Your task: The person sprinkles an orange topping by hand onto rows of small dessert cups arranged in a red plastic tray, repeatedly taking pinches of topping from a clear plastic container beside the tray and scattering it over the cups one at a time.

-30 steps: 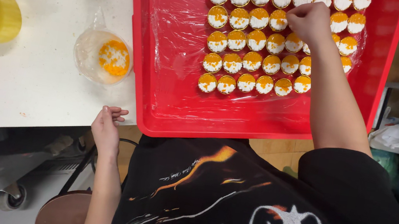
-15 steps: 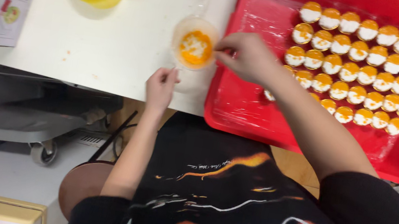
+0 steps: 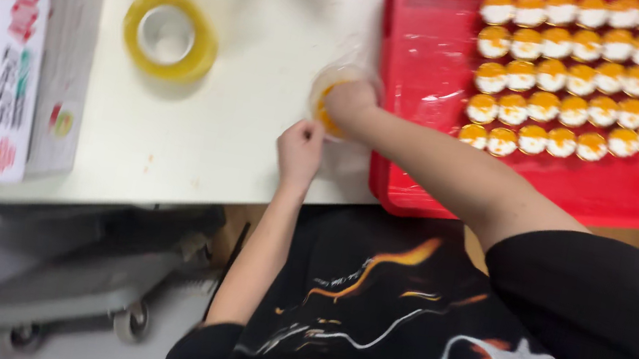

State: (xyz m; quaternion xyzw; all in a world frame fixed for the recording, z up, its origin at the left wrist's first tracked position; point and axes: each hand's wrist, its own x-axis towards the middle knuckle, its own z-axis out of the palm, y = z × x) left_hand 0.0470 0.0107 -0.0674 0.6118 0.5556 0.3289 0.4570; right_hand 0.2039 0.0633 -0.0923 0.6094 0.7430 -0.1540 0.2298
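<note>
Cup: small clear round plastic cup (image 3: 331, 96) with orange filling, blurred, stood on the white worktop (image 3: 216, 129) just beside the red plastic tray (image 3: 414, 177).
Right hand (image 3: 349, 97): clenched over the cup.
Left hand (image 3: 300, 149): fingers curled near the cup; grasp impossible to tell.
Tray contents: rows of round orange-topped white pieces (image 3: 584, 76) under glossy film.

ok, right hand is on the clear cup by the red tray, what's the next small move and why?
Probably steady the clear cup with the left hand. The right hand covers the cup's top over its orange contents, while the left hand rests on the white table just beside it; whether it touches the cup is too blurred to tell. The red tray sits close by.
</note>
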